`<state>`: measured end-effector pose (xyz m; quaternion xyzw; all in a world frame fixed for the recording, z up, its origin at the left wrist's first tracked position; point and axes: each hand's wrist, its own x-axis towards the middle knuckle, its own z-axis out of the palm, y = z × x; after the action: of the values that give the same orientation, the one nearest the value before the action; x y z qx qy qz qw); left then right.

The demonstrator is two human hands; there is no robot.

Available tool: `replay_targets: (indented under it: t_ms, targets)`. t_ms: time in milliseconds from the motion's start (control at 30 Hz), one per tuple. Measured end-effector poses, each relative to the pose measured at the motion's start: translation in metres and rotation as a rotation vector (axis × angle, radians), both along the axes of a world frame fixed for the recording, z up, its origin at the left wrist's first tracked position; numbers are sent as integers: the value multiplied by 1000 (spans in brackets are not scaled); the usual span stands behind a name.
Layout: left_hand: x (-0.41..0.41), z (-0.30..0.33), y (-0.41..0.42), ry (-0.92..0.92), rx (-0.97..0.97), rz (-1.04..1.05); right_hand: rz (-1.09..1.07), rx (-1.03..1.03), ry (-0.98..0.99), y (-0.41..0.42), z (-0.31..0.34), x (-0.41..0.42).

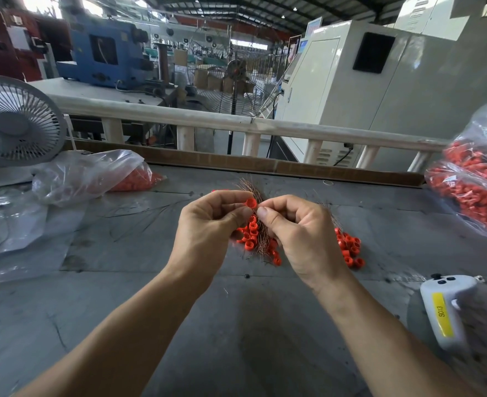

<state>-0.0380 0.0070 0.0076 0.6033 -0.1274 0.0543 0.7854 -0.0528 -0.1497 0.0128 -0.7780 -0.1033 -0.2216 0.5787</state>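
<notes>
1. A small round red plastic cap (251,202) is pinched between the thumb and fingers of the left hand (208,222), raised above the grey counter (236,325). The right hand (299,233) is closed in a fingertip pinch right against the cap. It seems to hold a single thin copper-coloured strand, though the strand is too fine to be made out.
2. The strand could be bent or pushed past the cap's opening, since it is thin and springy and the target is very small.
3. The cap could be squeezed out of the pinch and dropped into the loose pile of red plastic caps (351,249) lying below, where it would be lost among the others.
4. The bundle of copper-coloured wires (261,233) showing beneath the hands could be snagged by a finger and dragged, so that caps are scattered across the counter.
5. The clear plastic bag of red parts (477,190) at the right could be knocked if the right arm is swung outward.
</notes>
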Motion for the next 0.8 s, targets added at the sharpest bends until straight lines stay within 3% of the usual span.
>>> replay_targets:
  t_ms: [800]
  targets:
    - [4, -1, 4, 56, 0, -48, 20, 47, 49, -3, -2, 1]
